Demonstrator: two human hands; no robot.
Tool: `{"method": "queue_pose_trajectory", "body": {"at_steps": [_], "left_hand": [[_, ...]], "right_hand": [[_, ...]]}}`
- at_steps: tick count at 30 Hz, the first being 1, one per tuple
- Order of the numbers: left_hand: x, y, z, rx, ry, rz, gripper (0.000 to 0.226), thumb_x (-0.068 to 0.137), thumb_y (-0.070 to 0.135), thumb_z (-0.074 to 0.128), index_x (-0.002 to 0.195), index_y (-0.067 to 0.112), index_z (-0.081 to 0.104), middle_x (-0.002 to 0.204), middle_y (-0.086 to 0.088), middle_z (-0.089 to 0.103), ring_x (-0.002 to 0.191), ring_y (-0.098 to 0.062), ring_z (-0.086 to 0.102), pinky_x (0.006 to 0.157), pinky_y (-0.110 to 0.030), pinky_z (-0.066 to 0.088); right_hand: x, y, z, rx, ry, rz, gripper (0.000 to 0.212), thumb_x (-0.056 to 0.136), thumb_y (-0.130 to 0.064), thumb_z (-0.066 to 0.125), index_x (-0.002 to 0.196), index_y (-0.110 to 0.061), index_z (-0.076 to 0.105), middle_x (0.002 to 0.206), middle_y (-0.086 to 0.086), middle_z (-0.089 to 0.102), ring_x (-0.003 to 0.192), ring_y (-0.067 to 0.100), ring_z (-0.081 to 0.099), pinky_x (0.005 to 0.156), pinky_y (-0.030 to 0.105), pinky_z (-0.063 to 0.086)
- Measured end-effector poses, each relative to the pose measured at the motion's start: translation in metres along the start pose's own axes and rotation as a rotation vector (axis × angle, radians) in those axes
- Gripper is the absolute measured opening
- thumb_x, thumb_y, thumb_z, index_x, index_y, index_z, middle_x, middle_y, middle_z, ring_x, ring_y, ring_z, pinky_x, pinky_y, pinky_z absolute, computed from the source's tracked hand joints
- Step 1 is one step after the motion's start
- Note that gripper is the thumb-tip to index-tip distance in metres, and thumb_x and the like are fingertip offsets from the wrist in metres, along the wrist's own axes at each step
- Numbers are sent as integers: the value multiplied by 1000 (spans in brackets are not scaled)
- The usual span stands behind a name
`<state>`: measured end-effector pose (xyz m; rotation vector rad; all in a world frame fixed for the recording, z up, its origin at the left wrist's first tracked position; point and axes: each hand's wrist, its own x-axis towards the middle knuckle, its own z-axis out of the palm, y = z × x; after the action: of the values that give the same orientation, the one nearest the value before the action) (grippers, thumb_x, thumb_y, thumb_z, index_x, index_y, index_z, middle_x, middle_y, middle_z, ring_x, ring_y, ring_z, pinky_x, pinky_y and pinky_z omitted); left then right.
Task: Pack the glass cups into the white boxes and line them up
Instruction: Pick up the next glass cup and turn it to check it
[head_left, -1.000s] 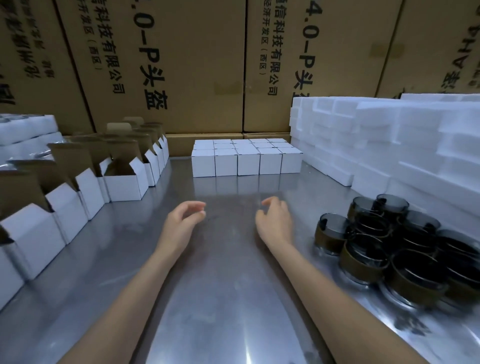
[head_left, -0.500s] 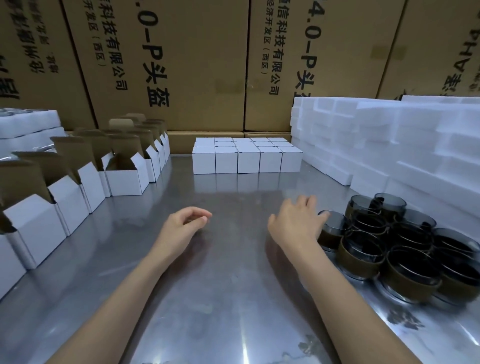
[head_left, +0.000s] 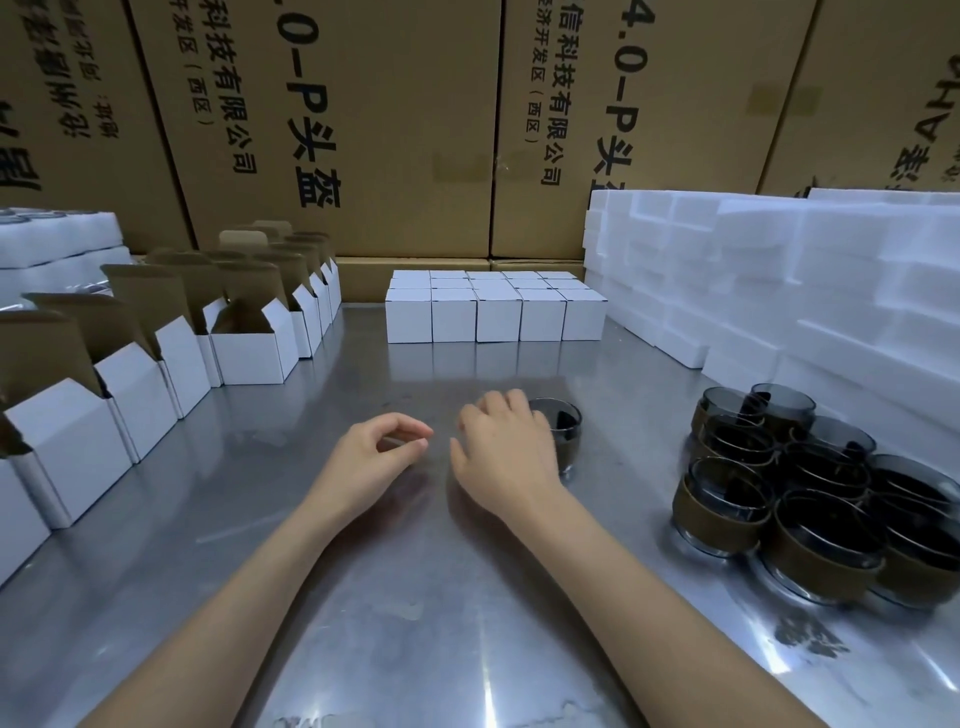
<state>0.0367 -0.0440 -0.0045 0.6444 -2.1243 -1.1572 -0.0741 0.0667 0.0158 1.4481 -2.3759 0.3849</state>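
I am gripping one glass cup (head_left: 563, 434) with my right hand (head_left: 506, 460), mid-counter, well apart from the cup cluster (head_left: 810, 493) at the right edge. My left hand (head_left: 371, 460) is hovering just beside it, fingers loosely curled on nothing.

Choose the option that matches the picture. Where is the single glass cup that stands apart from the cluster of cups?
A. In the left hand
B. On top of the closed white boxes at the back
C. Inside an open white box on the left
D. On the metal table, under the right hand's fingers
D: the right hand grips the lone glass cup on the bare metal table, away from the cluster of cups; the left hand holds nothing.
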Motion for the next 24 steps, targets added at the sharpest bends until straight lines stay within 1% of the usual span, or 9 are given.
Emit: {"method": "queue_pose_trajectory", "body": {"at_steps": [3, 5, 7, 10, 12, 15, 18, 21, 24], "left_hand": [[1, 0, 0, 12, -14, 15, 17, 87, 7, 66, 83, 24, 68, 84, 5, 69, 78, -15, 62, 81, -29, 49], [1, -2, -1, 28, -14, 17, 16, 87, 10, 67, 83, 25, 68, 83, 7, 69, 77, -13, 62, 79, -27, 49], [1, -3, -1, 39, -8, 16, 16, 86, 12, 67, 82, 27, 68, 81, 11, 68, 75, -9, 63, 76, -21, 47], [1, -3, -1, 37, -7, 12, 15, 86, 13, 67, 82, 27, 68, 82, 12, 68, 75, -7, 63, 74, -16, 47], [0, -2, -1, 37, -10, 12, 15, 86, 13, 68, 83, 27, 68, 84, 11, 68, 77, -8, 63, 74, -17, 47], [0, 0, -1, 37, -11, 26, 18, 86, 11, 68, 88, 29, 66, 90, 10, 67, 79, -13, 63, 78, -23, 48], [-2, 1, -1, 23, -32, 30, 29, 84, 12, 71, 103, 31, 61, 105, 7, 64, 85, -12, 65, 81, -24, 49], [-2, 0, -3, 22, -114, 17, 53, 82, 15, 74, 128, 28, 51, 121, 7, 58, 100, -13, 63, 90, -26, 49], [-3, 2, -5, -1, -216, 40, 69, 73, 18, 74, 134, 29, 43, 129, 8, 54, 112, -12, 58, 97, -25, 46]], "right_hand": [[1, -1, 0, 100, 112, -88, 35, 93, -36, 47, 123, -20, 55, 131, 0, 49, 127, 23, 32, 105, 37, 24], [2, 6, -3, 163, 183, -29, 37, 90, -36, 50, 124, -22, 54, 135, 0, 45, 132, 22, 28, 110, 39, 20], [2, 15, -4, 222, 192, 97, 41, 87, -37, 53, 126, -24, 51, 140, 1, 38, 135, 23, 21, 112, 41, 19], [3, 26, -4, 448, 46, 317, 56, 81, -33, 57, 134, -22, 41, 144, 3, 29, 135, 25, 19, 111, 39, 24], [3, 29, -2, 637, -92, 405, 65, 79, -27, 58, 139, -23, 32, 143, 5, 29, 131, 28, 28, 107, 38, 32], [2, 29, 4, 688, -162, 378, 73, 79, -21, 60, 143, -25, 24, 141, 8, 34, 126, 31, 39, 103, 39, 37], [0, 21, 11, 635, -116, 301, 77, 79, -32, 68, 143, -26, 25, 141, 5, 39, 128, 27, 41, 101, 37, 39], [-1, 14, 16, 645, -82, 262, 86, 71, -44, 77, 140, -24, 29, 139, 0, 42, 128, 22, 42, 101, 37, 41], [1, 15, 18, 696, -98, 275, 85, 63, -51, 82, 131, -22, 41, 126, -1, 46, 122, 19, 46, 100, 35, 42]]}}
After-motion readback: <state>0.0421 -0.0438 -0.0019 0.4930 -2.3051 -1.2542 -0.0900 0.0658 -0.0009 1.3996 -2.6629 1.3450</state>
